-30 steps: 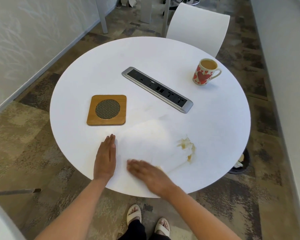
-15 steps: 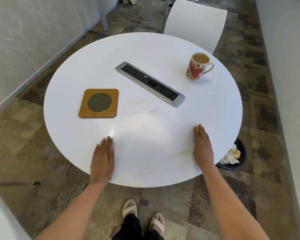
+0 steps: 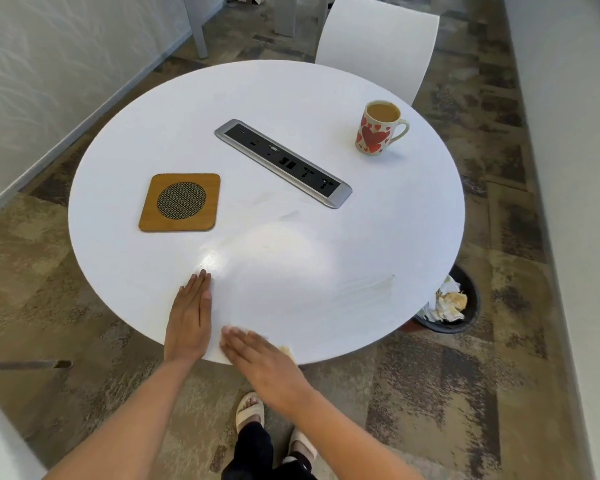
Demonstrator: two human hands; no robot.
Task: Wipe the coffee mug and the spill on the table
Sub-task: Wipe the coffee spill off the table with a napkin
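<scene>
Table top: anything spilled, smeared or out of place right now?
Yes. Faint brownish wipe streaks show on the table near its front right edge. The right hand presses a stained tissue at the near edge. The mug stands upright, full.

Bright even light, glare patch on white table (image 3: 413, 220), right hand (image 3: 257, 362) motion-blurred, wide-angle edge bending

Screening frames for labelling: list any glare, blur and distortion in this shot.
Head view: glare on the table just beyond the left hand; right hand smeared by motion blur, mug sharp; wide-angle stretch toward the frame edges.
</scene>
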